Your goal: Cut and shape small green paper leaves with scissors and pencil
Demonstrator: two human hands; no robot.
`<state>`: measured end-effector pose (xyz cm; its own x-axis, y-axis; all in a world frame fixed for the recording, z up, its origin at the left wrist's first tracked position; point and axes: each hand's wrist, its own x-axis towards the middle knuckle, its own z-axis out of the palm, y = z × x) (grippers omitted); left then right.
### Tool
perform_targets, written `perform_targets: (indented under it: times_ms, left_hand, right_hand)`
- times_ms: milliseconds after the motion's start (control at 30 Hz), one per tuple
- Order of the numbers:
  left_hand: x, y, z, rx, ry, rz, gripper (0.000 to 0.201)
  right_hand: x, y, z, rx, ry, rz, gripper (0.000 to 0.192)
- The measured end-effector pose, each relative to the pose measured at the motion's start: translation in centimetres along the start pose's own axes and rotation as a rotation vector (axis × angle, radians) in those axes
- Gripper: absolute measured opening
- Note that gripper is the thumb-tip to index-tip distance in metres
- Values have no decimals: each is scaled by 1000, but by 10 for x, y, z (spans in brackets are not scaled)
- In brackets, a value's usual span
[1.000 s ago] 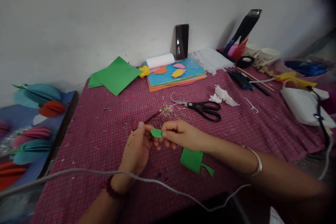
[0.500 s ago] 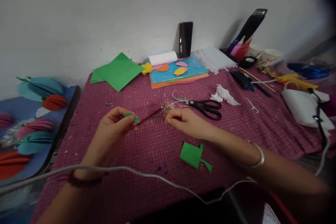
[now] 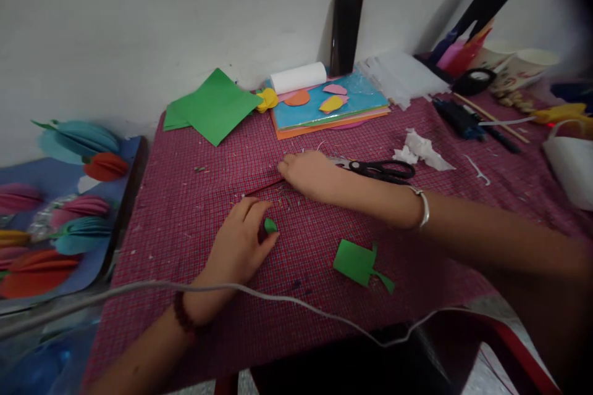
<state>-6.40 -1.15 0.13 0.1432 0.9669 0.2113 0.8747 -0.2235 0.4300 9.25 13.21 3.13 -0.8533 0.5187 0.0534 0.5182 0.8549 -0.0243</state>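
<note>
My left hand (image 3: 241,236) rests low over the checked cloth, thumb and forefinger apart. Between their tips is a small green paper piece (image 3: 270,226); whether the thumb touches it is unclear. Further right, my right hand (image 3: 309,174) reaches over the pile of paper scraps, fingers bent down and together, and whatever is under them is hidden. Black-handled scissors (image 3: 382,169) lie just beyond that wrist, partly covered by it. A cut green paper piece (image 3: 354,261) with thin strips lies nearer me. Between the hands runs a dark red line, a fold or a stick.
Green sheets (image 3: 220,108) and a stack of coloured paper (image 3: 306,114) are at the back, near a leaning phone (image 3: 346,34). Crumpled tissue (image 3: 424,149) and a yellow glue gun (image 3: 563,113) lie right. A white cable (image 3: 296,302) crosses in front. Paper flowers (image 3: 83,231) lie left.
My left hand has loosened from its pinch on the green paper piece and turned palm-down. My right hand has moved away from me, over the scraps. The view has shifted.
</note>
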Motion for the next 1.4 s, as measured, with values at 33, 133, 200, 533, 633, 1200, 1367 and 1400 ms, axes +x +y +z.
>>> perform_targets:
  times_ms: [33,133,200,533,633,1200,1367,1400]
  left_hand:
    - [-2,-1,-1,79,24,46,34]
    - [-10,-2,-1,242,36,170,10]
    - [-15,-1,0,288,-13,277,11]
    - [-28,-12,3,305,-139,392,36]
    - [-21,-7,2,313,-160,371,34]
    - [6,15,-20,420,-437,212,23]
    - [15,27,-17,638,-599,343,15]
    - [15,26,-16,651,-593,349,14]
  right_hand:
    - [-1,3,-2,60,39,55,21]
    - [-7,11,-6,463,168,169,10]
    - [-14,10,-6,862,124,144,2]
    - [-58,24,-2,1524,70,294,6]
    - [-67,28,-2,1555,111,332,6]
    - [-70,24,28,1928,62,398,4]
    - [-70,21,29,1908,104,389,3]
    - [-70,20,30,1899,117,383,3]
